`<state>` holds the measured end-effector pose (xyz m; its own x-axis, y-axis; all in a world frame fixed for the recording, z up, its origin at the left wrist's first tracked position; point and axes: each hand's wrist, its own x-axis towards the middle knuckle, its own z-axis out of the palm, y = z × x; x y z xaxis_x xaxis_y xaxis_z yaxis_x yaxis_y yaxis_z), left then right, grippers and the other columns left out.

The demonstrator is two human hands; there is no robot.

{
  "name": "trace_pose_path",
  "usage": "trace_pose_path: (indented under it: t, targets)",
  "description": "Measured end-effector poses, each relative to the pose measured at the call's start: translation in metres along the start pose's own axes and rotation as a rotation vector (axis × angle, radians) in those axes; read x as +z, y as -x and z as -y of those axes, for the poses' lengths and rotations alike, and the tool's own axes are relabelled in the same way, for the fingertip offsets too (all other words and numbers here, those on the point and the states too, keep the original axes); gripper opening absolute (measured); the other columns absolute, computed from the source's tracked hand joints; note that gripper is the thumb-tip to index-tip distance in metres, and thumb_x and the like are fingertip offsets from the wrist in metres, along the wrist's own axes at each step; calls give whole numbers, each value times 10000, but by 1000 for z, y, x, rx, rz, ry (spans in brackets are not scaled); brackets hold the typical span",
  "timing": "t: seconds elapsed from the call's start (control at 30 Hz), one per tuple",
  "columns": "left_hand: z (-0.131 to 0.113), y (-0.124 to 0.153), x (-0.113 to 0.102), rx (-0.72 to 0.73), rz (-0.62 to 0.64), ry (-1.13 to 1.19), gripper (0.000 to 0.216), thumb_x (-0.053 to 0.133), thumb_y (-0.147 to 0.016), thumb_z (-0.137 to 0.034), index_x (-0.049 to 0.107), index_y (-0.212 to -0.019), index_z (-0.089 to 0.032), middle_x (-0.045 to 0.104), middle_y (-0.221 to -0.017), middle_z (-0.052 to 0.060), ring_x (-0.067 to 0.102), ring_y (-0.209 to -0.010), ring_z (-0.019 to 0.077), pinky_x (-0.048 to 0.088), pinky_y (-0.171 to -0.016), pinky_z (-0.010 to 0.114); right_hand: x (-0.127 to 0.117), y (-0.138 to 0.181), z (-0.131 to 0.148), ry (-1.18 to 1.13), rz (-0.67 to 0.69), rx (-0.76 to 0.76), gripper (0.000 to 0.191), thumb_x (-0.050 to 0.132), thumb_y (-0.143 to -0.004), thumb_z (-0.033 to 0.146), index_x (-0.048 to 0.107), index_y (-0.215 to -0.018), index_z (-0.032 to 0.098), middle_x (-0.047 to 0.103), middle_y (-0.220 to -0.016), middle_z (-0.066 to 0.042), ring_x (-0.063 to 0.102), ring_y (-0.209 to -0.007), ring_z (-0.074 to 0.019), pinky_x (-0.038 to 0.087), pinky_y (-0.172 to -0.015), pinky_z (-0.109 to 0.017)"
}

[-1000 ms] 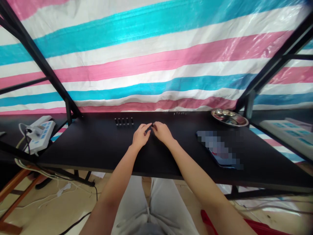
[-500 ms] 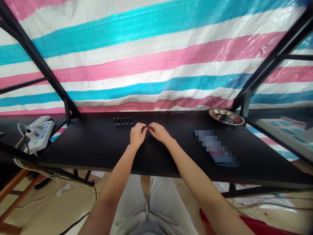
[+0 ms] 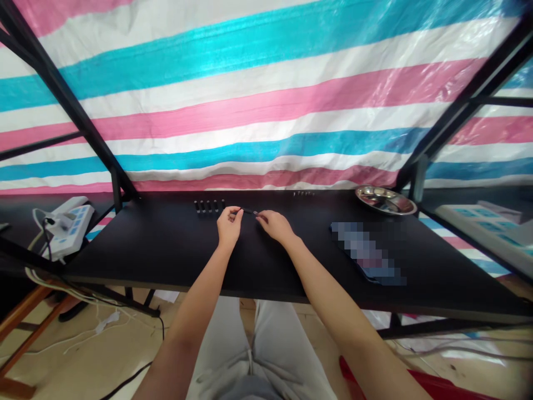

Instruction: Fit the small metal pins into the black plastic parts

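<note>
Over the middle of the black table [image 3: 166,250], my left hand [image 3: 229,228] and my right hand [image 3: 273,225] each pinch one end of a thin dark rod-like piece [image 3: 249,211] that spans the gap between them. Both sets of fingers are closed on it. A short row of several small black upright parts [image 3: 209,206] stands just behind my left hand. Another row of tiny dark parts [image 3: 303,193] lies farther back near the table's rear edge.
A shiny metal dish [image 3: 385,199] sits at the back right. A blurred flat object [image 3: 366,253] lies right of my hands. A white power strip [image 3: 69,224] with cables is at the left. Black frame bars rise on both sides before a striped tarp.
My hands, joined at the fingertips before, have drawn apart. The thin dark piece now shows stretched between them, and my left hand has shifted slightly left.
</note>
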<state>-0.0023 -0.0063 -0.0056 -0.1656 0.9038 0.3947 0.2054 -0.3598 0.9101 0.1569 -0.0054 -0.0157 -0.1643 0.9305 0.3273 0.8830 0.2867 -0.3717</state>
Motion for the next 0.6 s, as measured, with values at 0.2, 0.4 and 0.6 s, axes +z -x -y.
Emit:
trace_pose_path:
  t: [0.2,0.4,0.6]
  targets:
    - [7,-2,2,-17,2,47,191,593,-727,-322,596,-817,-154,608,-747,22,517,-567,77,435,-581,212,-1,0,3,-26,-14,-7,233,444,-866,298,635,-940,186,657,-913,-55,590,-800,-162,410,-684,-251]
    - [8,-2,3,-33,16,70,201,604,-717,-331,591,-811,-154,596,-718,15,507,-555,74,428,-565,208,-2,1,6,-11,9,-9,236,438,-869,306,637,-927,192,657,-914,-59,590,-796,-160,412,-679,-250]
    - [9,-1,4,-35,34,64,209,613,-704,-345,588,-796,-159,589,-712,12,486,-546,70,411,-543,200,-2,1,8,21,5,0,246,415,-877,299,634,-902,190,658,-882,-55,591,-767,-160,407,-653,-251]
